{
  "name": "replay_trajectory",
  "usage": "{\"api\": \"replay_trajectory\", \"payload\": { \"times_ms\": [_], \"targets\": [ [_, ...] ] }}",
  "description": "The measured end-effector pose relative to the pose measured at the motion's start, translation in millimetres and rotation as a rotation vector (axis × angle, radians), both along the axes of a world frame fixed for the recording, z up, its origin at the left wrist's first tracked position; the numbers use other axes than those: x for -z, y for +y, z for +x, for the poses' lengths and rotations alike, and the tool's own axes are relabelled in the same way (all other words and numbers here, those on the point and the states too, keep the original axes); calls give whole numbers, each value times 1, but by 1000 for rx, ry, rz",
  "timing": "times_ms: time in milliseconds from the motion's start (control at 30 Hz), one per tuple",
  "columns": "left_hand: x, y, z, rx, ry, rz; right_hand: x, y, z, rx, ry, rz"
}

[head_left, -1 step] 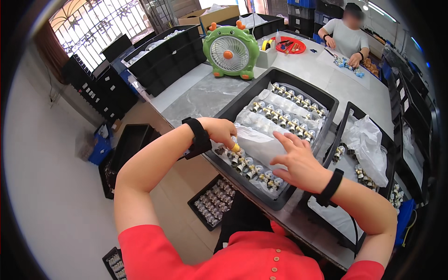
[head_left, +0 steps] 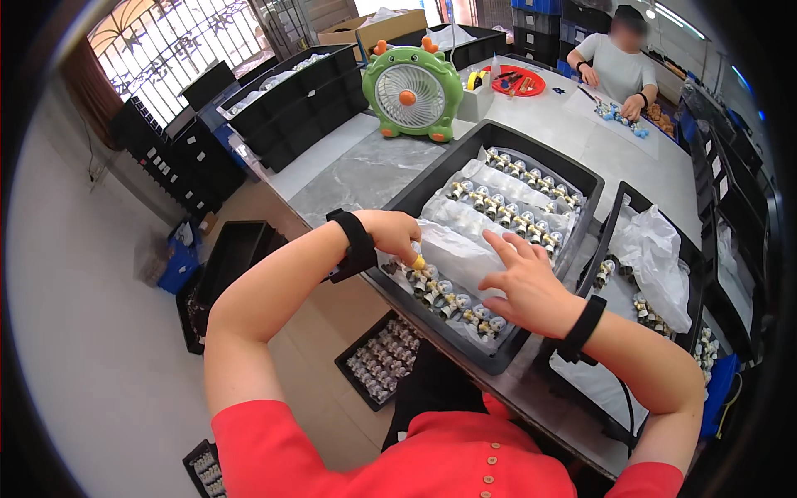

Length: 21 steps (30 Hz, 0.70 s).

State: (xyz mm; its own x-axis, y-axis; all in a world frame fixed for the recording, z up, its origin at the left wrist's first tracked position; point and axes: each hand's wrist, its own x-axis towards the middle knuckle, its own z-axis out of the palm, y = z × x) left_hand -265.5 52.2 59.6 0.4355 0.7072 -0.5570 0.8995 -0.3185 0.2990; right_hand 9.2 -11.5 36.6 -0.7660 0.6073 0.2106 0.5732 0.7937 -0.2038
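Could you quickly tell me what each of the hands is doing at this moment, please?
Left hand: closed, pinching a small yellow-tipped part over the black tray.
Right hand: open, fingers spread flat on the white plastic sheet, holding nothing.

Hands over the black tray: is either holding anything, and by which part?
The left hand pinches a small yellow-tipped piece by its top. The right hand rests flat on the white plastic sheet, gripping nothing.
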Motion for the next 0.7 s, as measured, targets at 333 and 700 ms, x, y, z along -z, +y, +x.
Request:
{"api": "replay_trajectory", "payload": {
  "times_ms": [333, 700],
  "targets": [
    [43, 18, -12, 88, 261, 389, 8, 27, -21, 143, -177, -160],
    [45, 12, -1, 171, 399, 285, 11, 28, -6, 133, -30, -206]
  ]
}}
